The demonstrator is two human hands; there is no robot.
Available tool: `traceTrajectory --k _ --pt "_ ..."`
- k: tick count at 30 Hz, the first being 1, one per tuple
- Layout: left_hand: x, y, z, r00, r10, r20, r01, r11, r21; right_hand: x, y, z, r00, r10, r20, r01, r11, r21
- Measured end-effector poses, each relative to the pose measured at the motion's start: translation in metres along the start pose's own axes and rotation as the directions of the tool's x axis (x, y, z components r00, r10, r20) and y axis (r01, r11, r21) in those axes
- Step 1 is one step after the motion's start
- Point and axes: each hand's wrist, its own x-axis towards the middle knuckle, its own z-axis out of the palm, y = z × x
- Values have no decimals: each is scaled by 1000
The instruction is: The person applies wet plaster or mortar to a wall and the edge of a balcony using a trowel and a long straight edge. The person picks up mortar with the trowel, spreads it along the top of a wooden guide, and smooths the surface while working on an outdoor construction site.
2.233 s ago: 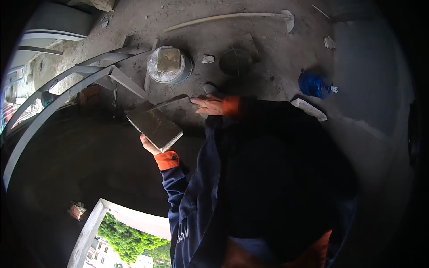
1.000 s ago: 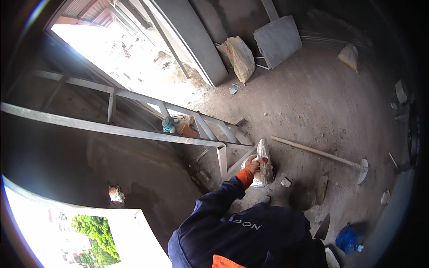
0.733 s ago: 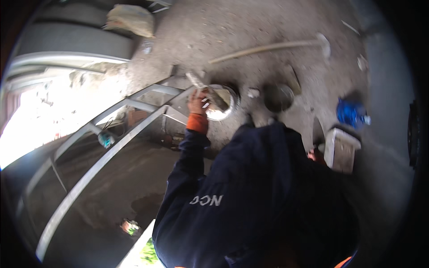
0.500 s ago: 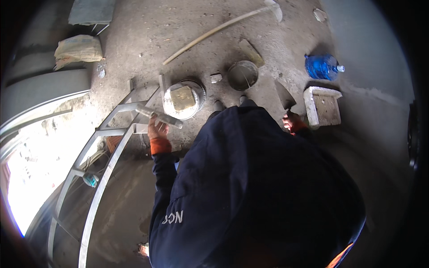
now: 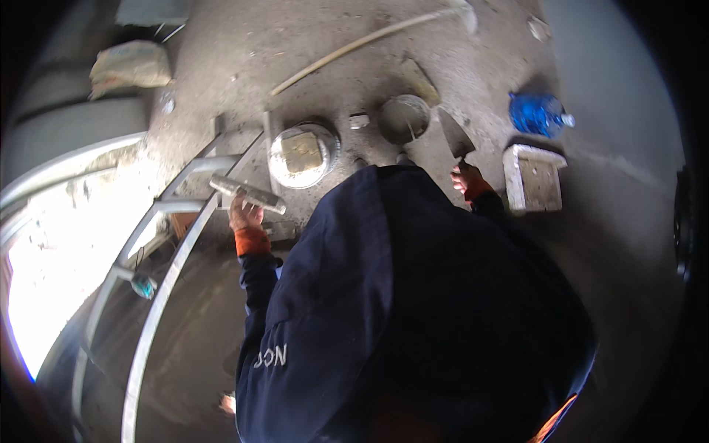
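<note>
We see left hand fingers gripping a tilted board right by the metal frame; a small swing could clip it. Right hand fingers wrap the trowel; loose grip could drop it. Versus half a second ago, our trowel's nearer the bucket, farther from the box

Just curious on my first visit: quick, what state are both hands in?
Left hand: holding a flat, greyish, straight-edged slab.
Right hand: closed, holding a dark, pointed trowel.

Building site, by look: dusty bare floor, ladder-like metal frame, trowel, long-handled hoe, slumped sack.
</note>
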Motion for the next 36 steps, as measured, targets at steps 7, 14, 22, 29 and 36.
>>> traceTrajectory --k 7,14,22,29,36 --pt "5 -2 18 986 51 -161 -68 992 -102 39 14 -3 986 -49 161 79 980 -182" --pt "71 -36 26 998 35 -60 -51 953 -299 46 -90 -3 994 -72 88 92 962 -258" --pt "113 70 129 956 126 -267 -234 873 -428 116 -298 14 947 -302 107 320 875 -364" --pt "146 200 252 914 313 -258 -392 846 -361 100 -562 93 717 -598 357 692 551 -467" --pt "156 270 299 757 440 -483 -601 759 -250 -20 -747 317 137 -561 817 985 -10 -172"
